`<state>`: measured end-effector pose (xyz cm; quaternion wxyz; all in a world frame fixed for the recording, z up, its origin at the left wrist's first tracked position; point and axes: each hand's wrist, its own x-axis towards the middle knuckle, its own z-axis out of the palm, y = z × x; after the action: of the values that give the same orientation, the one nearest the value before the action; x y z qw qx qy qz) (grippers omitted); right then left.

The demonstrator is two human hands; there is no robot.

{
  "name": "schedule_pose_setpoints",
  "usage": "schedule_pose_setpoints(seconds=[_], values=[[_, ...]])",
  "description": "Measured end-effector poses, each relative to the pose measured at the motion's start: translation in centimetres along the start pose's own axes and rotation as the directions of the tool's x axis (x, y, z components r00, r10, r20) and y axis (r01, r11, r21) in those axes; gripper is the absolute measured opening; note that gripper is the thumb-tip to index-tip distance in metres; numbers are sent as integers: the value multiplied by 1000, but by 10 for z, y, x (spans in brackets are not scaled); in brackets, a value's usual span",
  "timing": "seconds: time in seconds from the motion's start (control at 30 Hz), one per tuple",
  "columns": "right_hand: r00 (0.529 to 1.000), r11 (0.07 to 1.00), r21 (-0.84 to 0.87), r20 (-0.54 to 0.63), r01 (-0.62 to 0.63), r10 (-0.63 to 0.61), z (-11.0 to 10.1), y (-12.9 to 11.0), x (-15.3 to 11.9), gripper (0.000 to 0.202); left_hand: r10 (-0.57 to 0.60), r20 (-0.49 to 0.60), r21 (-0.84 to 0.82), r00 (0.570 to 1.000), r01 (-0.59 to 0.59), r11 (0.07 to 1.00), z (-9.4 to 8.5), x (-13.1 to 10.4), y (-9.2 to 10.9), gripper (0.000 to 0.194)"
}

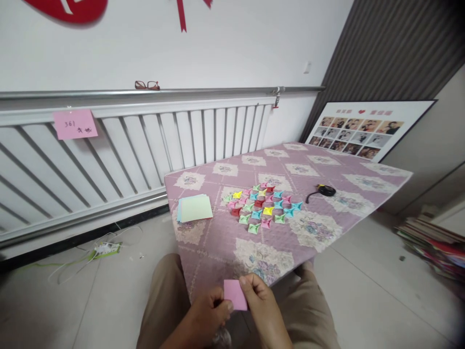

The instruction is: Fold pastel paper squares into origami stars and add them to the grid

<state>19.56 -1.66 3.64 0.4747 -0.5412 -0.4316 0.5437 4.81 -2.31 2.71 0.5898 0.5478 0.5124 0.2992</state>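
Between my two hands is a small folded square of pink paper, held above the near edge of the table. My left hand pinches its lower left side with thumb and fingers. At the upper right corner, my right hand grips it, thumb on top and fingers curled beneath. Farther on lie several small folded paper pieces in pink, green, blue, yellow and red, set out in rows. A stack of flat paper squares, pale green on top, lies to their left.
A purple floral cloth covers the table. A black coiled cord or strap lies at right. Behind stands a white radiator with a pink note; glasses rest on the pipe. A power strip sits on the floor.
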Motion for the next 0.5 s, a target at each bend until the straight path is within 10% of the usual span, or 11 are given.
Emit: schedule_pose_setpoints(seconds=[0.5], values=[[970, 986, -162, 229, -47, 84, -2, 12, 0, 50, 11, -244, -16, 970, -16, 1000, -29, 3, 11, 28]])
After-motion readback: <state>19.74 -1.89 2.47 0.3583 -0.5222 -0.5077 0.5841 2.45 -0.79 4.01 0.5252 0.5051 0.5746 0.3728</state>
